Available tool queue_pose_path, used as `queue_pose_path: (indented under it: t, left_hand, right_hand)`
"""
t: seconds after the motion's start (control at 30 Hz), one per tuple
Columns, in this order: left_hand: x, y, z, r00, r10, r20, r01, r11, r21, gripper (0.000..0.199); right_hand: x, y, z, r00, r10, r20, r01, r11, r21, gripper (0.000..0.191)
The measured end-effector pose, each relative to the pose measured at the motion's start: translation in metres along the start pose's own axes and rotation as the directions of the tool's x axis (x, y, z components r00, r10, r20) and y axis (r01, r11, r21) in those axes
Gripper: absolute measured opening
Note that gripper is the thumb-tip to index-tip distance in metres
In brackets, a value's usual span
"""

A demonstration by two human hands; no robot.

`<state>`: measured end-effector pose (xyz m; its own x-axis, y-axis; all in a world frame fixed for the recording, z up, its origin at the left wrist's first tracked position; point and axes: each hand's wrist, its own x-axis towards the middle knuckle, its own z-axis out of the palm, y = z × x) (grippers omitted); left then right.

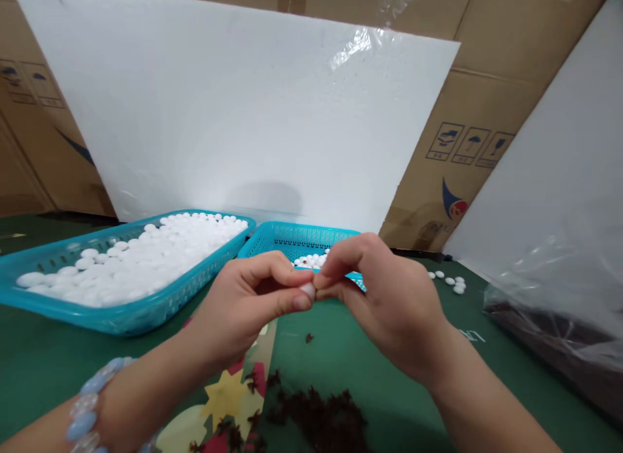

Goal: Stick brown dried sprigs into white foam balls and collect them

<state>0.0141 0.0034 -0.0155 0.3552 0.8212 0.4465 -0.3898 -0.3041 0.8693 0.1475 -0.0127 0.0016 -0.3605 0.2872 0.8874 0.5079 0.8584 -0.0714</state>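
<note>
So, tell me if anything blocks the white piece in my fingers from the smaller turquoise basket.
Nothing loose shows between the white piece in your left hand and the smaller basket; just its near rim, partly hidden by your right hand.

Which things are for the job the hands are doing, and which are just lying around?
Probably for the job:
- left hand and right hand
- white piece in the left fingers
- dark brown bits
- two blue baskets of white pieces

Probably just there:
- white board
- cardboard boxes
- five or so loose white pieces
</note>
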Motion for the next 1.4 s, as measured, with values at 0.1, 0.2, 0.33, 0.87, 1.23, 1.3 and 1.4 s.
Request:
queue_pose_path:
  t: [0.1, 0.2, 0.33, 0.87, 1.23, 1.3, 1.4]
  left_hand:
    - [0.001, 0.004, 0.000, 0.997, -0.057, 0.047, 0.059, 0.997, -0.053, 0.006]
    - [0.001, 0.011, -0.002, 0.995, -0.057, 0.079, 0.064, 0.995, -0.080, 0.007]
    - [0.001, 0.017, -0.004, 0.998, -0.006, 0.069, 0.008, 1.000, -0.022, 0.006]
    - [0.006, 0.034, -0.014, 0.994, 0.051, -0.097, -0.054, 0.998, -0.028, 0.005]
    - [0.000, 0.027, -0.005, 1.000, 0.005, -0.003, -0.005, 1.000, 0.026, 0.011]
    - [-0.001, 0.027, -0.004, 1.000, 0.019, 0.002, -0.019, 0.999, 0.025, 0.011]
    - [-0.002, 0.027, -0.003, 1.000, 0.030, -0.003, -0.030, 0.999, 0.033, 0.012]
  right_hand:
    - [0.000, 0.000, 0.002, 0.998, 0.061, -0.014, -0.057, 0.980, 0.192, 0.019]
    - [0.000, -0.003, 0.005, 0.994, 0.066, -0.084, -0.045, 0.973, 0.228, 0.017]
    - [-0.001, -0.007, 0.009, 0.986, -0.035, -0.160, 0.047, 0.996, 0.077, 0.011]
    - [0.001, -0.005, 0.017, 0.967, 0.247, -0.061, -0.156, 0.766, 0.623, 0.020]
    - [0.005, -0.009, 0.015, 0.945, 0.324, 0.036, -0.204, 0.501, 0.841, 0.026]
    - [0.005, -0.008, 0.015, 0.943, 0.331, 0.029, -0.202, 0.499, 0.843, 0.027]
    - [0.005, -0.008, 0.015, 0.937, 0.349, 0.020, -0.207, 0.507, 0.837, 0.025]
